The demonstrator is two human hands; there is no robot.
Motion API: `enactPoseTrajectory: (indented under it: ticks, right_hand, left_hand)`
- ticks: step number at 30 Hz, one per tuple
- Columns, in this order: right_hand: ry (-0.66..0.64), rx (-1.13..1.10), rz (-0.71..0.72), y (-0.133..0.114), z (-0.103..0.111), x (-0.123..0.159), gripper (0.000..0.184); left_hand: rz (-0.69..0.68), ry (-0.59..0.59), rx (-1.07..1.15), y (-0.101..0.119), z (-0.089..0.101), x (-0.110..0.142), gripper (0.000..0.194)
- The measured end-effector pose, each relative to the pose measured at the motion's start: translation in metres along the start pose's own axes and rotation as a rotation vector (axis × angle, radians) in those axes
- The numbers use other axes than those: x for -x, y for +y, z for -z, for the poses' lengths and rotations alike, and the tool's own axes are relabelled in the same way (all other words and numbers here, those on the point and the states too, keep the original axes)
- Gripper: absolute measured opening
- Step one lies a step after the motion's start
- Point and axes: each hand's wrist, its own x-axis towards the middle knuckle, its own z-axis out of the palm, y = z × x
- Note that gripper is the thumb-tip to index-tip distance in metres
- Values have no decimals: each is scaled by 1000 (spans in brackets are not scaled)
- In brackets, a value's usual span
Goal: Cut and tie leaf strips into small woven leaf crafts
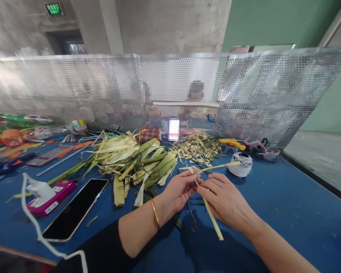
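Observation:
My left hand [179, 192], with a gold bangle at the wrist, pinches pale corn husk strips [222, 166] between thumb and fingers. One strip reaches out to the right, toward the ball of white string. Close beside it, my right hand [226, 201] has its fingers closed round a second husk strip [213, 222] that slants down toward me. Where the strips meet, the fingers partly cover them. A thin thread [191, 210] hangs below my left hand. Just beyond lies a heap of green and yellow corn husks [143, 161].
Chopped husk bits [200, 148] lie behind my hands, with the ball of white string [241, 170] to the right. A phone [76, 208] and a magenta power strip [52, 199] with a white cable are at left. A perforated metal screen [102, 87] borders the blue table [287, 216]; people sit behind it.

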Motion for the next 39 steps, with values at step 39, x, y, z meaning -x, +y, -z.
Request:
enactPoseTrajectory:
  ticks: [39]
  right_hand:
    - [177,-835,-1100,0,-4,0,25]
  left_hand:
    - [33,-107,-348,-11,-4,11,12]
